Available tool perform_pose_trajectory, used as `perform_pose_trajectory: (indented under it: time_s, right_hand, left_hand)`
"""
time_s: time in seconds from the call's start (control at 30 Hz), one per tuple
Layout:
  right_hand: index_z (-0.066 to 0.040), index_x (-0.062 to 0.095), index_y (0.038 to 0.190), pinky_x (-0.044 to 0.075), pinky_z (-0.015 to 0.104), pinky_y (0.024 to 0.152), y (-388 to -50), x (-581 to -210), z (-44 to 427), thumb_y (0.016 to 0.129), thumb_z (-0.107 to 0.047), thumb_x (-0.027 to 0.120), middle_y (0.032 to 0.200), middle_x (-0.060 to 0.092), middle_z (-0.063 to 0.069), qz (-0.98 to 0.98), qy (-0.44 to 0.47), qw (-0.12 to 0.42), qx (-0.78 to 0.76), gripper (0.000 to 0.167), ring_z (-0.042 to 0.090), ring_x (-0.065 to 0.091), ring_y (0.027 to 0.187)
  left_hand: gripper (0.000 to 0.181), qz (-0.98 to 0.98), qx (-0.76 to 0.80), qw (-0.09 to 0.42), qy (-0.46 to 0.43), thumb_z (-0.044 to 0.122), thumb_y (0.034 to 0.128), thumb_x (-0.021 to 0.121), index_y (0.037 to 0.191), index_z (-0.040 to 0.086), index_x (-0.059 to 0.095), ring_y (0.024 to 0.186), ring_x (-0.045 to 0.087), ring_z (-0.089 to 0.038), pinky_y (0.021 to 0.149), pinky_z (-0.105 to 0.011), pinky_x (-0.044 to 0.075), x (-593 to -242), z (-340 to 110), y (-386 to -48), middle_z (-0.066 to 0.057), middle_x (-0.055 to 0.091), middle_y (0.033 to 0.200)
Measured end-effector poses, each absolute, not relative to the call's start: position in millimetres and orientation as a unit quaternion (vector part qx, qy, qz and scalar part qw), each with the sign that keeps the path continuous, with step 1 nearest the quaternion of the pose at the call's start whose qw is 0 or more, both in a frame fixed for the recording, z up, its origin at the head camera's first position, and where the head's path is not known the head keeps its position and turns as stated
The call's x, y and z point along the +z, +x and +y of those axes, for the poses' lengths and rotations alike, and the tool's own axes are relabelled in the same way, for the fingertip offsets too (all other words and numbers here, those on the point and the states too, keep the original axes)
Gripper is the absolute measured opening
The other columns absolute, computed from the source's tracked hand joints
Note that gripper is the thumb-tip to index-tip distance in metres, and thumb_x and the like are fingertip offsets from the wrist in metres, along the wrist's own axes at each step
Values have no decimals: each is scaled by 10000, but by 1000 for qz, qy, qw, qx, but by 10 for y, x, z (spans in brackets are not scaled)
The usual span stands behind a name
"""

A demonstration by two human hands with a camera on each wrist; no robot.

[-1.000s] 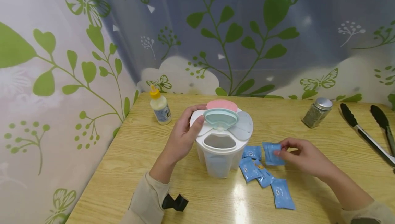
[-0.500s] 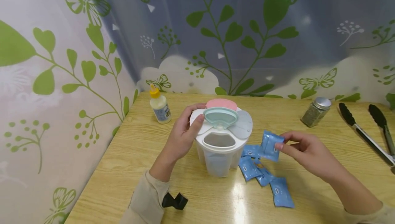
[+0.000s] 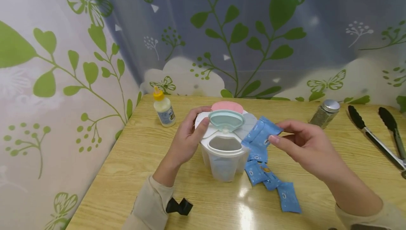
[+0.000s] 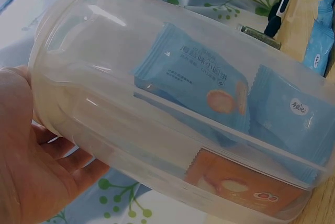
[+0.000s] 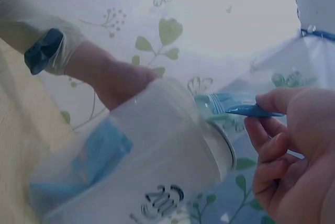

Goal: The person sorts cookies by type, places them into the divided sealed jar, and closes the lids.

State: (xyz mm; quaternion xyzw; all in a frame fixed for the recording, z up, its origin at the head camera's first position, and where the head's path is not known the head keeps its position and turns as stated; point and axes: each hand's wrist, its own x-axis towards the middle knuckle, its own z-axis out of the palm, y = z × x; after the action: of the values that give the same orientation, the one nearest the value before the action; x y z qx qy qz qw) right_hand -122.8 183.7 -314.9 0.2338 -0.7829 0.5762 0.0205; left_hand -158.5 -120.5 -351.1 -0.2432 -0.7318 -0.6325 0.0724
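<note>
"Where's the packet [image 3: 262,131]?"

"Just over the right edge of the tub's lid. The right hand [image 3: 312,149] pinches one end between thumb and forefinger; the other fingers curl loosely below, holding nothing."

"Why only one end?"

"Probably so the rest juts clear of the fingers, toward the tub [image 3: 224,169]. That forearm slants in from the lower right."

"And the left hand [image 3: 190,136]?"

"Wrapped round the tub's left side, thumb on the lid, fingers behind. I'd say it's steadying the tub, which stands upright on the table [image 3: 111,194]. A side grip leaves the front opening uncovered, the green flap [image 3: 226,119] raised behind it."

"Anything inside?"

"Blue packets and an orange packet [image 4: 246,185] show through the wall. More loose packets [image 3: 255,173] lie just beside the tub, handy for the right hand."

"Farther out?"

"A bottle [image 3: 165,112] back left; a jar [image 3: 323,115] and tongs [image 3: 379,145] off right, seemingly kept aside."
</note>
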Motion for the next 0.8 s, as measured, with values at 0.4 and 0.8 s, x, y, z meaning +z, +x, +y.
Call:
perform_pose_trajectory:
  time_s: [0.4,0.8]
  right_hand:
    - [-129,700,1016,269,287,365,-1193,-2922,1359,898,-22,717,516,456,-30,-787,277,55,549,160,119,305,408]
    - [-221,727,980,277,251,365,-1168,-2980,1331,909,-112,734,485,377,-49,-824,275,58,492,131,86,300,405]
  left_hand:
    - [349,-729,-632,83,-249,252,1058,494,1324,28,516,1366,491,-206,1089,-306,458,-3531,-1188,-1598,-101,522,1447]
    - [332,-730,-631,87,-248,196,1053,496,1327,10,514,1367,488,-231,1096,-328,455,-3516,-1194,-1592,-126,521,1444]
